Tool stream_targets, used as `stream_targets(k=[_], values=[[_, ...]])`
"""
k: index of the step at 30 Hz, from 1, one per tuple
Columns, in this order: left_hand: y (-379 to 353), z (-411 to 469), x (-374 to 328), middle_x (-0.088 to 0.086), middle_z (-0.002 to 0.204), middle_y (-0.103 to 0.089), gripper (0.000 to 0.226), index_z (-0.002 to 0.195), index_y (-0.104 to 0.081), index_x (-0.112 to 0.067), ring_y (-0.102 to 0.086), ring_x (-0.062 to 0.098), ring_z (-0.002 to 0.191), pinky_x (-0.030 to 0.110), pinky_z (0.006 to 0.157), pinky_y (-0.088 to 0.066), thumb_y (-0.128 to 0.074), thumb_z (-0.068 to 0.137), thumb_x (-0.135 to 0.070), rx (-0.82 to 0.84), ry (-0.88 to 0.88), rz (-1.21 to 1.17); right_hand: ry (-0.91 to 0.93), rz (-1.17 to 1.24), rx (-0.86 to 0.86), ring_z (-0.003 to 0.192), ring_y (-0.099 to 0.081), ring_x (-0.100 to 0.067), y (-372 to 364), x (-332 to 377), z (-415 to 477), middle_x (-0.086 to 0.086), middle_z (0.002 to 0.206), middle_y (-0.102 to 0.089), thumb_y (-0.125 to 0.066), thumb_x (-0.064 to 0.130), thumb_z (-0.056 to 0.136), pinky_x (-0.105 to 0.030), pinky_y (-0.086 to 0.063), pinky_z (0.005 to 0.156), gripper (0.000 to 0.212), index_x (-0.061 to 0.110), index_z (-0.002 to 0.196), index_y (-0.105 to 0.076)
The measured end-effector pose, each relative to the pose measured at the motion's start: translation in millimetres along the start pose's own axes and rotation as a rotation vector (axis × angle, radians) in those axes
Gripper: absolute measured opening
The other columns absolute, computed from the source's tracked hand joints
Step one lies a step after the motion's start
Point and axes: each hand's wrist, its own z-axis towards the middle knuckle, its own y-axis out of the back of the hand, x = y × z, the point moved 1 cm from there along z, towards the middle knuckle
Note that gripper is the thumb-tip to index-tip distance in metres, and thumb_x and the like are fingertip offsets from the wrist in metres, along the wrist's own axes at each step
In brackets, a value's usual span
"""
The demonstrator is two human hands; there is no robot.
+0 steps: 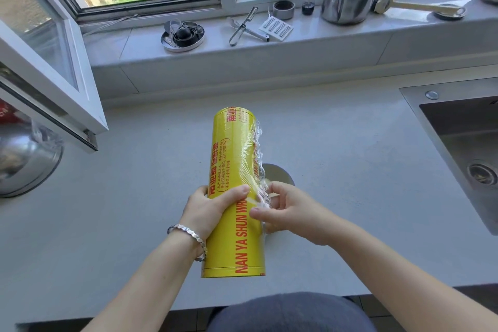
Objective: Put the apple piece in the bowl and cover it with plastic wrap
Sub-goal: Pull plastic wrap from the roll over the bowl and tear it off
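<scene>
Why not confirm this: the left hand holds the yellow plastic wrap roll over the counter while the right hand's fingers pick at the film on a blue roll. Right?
Not quite. In the head view the right hand picks at the film on the same yellow plastic wrap roll that the left hand holds over the counter; no blue roll is there.

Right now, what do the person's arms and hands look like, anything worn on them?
Both forearms are bare, with no sleeves in view and no gloves. The left hand has a silver metal link bracelet around its wrist. The right hand and its wrist carry nothing; no rings or watch show on either hand.
</scene>
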Motion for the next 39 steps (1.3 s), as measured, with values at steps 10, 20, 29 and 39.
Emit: stream_targets(k=[10,20,29,39], values=[[7.4,6.0,5.2,0.016,0.094,-0.071,0.081,0.113,-0.054,-0.005,-0.069,0.028,0.071,0.035,0.061,-0.056,-0.079,0.046,-0.044,0.037,0.085,-0.058,0.21,-0.178,-0.053,0.077,-0.057,-0.013,-1.4,-3.9,-8.0,0.005,0.074,-0.057,-0.065,0.019,0.082,-0.033,-0.048,0.078,0.019,0.026,0.066,-0.055],[7.5,10.4,2.6,0.014,0.089,-0.073,0.086,0.112,-0.058,-0.006,-0.07,0.028,0.07,0.041,0.07,-0.057,-0.083,0.04,-0.047,0.167,0.182,-0.073,0.486,0.011,-0.252,0.06,-0.056,-0.002,-12.9,-22.3,-10.5,0.011,0.06,-0.058,-0.058,0.027,0.079,-0.017,-0.047,0.065,0.013,0.018,0.073,-0.05],[3.5,7.1,-3.5,0.014,0.102,-0.069,0.075,0.112,-0.051,-0.009,-0.069,0.031,0.084,0.046,0.078,-0.057,-0.085,0.052,-0.038,-0.044,0.011,-0.019,0.257,0.212,-0.172,0.041,-0.048,-0.002,-16.8,-20.6,-9.0,0.007,0.052,-0.045,-0.042,0.009,0.093,-0.014,-0.042,0.048,0.017,0.01,0.077,-0.037],[3.4,11.9,0.8,0.01,0.106,-0.065,0.068,0.114,-0.047,-0.012,-0.066,0.027,0.085,0.036,0.068,-0.054,-0.081,0.06,-0.036,-0.147,-0.047,0.065,-0.021,-0.142,-0.033,0.059,-0.051,-0.007,-2.4,-13.1,-14.8,-0.001,0.064,-0.057,-0.071,0.027,0.077,-0.021,-0.04,0.06,0.015,0.014,0.071,-0.067]])
